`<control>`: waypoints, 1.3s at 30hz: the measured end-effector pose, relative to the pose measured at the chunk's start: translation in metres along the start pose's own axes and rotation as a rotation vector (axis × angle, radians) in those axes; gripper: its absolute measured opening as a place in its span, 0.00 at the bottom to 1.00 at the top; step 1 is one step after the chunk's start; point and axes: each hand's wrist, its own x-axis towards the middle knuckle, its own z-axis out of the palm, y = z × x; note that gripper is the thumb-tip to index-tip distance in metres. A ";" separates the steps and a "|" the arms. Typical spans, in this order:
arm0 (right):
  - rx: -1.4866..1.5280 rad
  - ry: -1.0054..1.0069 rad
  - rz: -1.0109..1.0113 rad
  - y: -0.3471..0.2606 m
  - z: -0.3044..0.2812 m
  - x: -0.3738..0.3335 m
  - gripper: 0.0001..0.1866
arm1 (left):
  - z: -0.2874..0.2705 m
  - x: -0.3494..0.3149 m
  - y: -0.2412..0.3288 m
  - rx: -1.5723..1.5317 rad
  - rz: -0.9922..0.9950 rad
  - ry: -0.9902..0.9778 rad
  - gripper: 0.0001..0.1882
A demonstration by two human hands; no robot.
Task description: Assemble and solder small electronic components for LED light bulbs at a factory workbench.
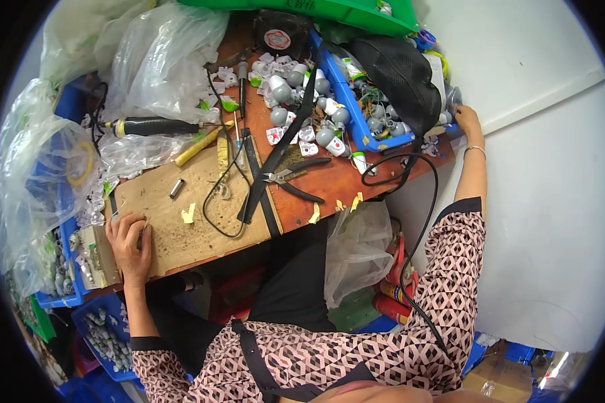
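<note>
My left hand (130, 247) rests on the brown cardboard sheet (161, 195) at the table's left front. Its fingers are curled together, and a thin piece seems to show by the thumb, too small to name. Close beside it stands a pale block (95, 255). My right hand (470, 123) reaches to the far right, at the end of the blue tray (383, 143). Its bent fingertips meet a grey rounded piece (454, 98), whose kind is unclear. Grey-and-white bulbs (326, 138) lie heaped left of that tray, and more lie inside it.
Cutting pliers (286, 178), a black strap (275, 158), a small metal tube (177, 188) and a yellow-handled tool (205, 144) lie on the table. A black cable (434, 195) hangs over its right side. Plastic bags (161, 60) crowd the left; a white wall (544, 201) bounds the right.
</note>
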 end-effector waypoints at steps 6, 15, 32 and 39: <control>-0.107 0.006 0.115 -0.025 -0.001 0.000 0.15 | 0.002 0.003 0.000 -0.009 -0.021 0.005 0.05; 0.281 0.025 -0.032 0.016 0.056 0.014 0.18 | -0.017 -0.007 0.004 -0.015 -0.077 0.027 0.04; 0.263 0.086 -0.307 0.093 0.064 0.053 0.16 | 0.013 -0.008 -0.011 -0.080 -0.004 0.100 0.04; 0.754 -0.009 0.226 0.055 0.043 0.016 0.18 | 0.015 -0.013 -0.007 -0.132 -0.020 0.121 0.03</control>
